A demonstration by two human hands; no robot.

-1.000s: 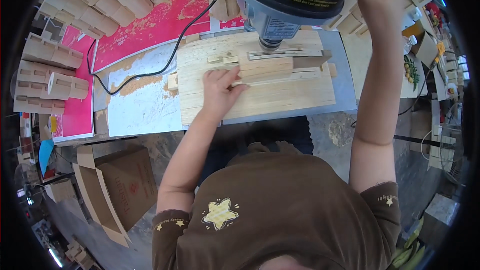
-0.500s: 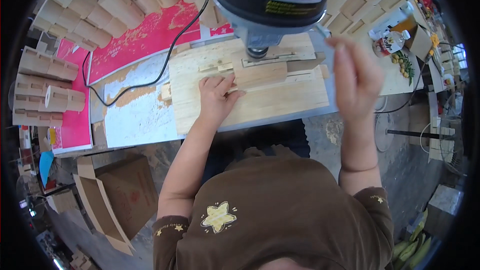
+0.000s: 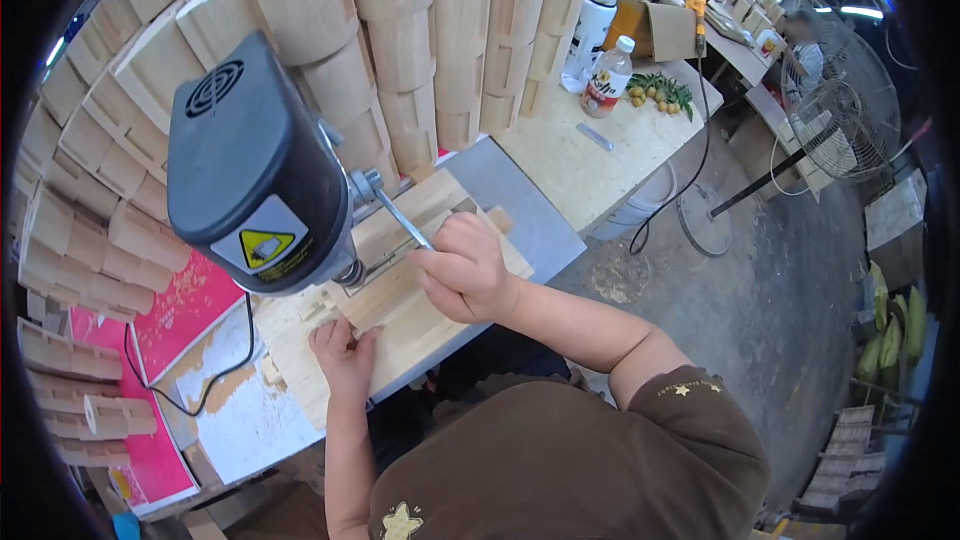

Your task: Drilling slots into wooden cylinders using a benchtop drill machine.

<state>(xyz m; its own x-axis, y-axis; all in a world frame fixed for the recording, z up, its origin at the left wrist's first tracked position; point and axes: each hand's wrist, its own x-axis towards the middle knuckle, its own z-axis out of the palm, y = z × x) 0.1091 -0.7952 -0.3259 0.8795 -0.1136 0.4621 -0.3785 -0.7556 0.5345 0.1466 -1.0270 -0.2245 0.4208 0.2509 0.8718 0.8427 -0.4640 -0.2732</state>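
Note:
A drill press with a dark grey head (image 3: 235,165) stands over a flat wooden board (image 3: 298,372). Its chuck (image 3: 350,274) points down at a pale wooden block (image 3: 385,302) set among wooden strips on the board. My right hand (image 3: 466,268) is closed round the metal feed lever (image 3: 404,217), which sticks out from the press's side. Beside the chuck, my left hand (image 3: 343,355) rests on the board, its curled fingers and thumb gripping the near left end of the block. Where the drill tip meets the wood is hidden.
Tall stacks of grooved wooden blocks (image 3: 395,50) rise behind the press. A black cable (image 3: 248,350) loops over the bench's left side. On a side table (image 3: 550,165) are a bottle (image 3: 607,78), a white flask (image 3: 592,25) and fruit (image 3: 660,95). A standing fan (image 3: 835,130) is at right.
My view has swung to the right, so the press appears further left. My right hand, raised and off the lever before, now grips it. My left hand stays at the block.

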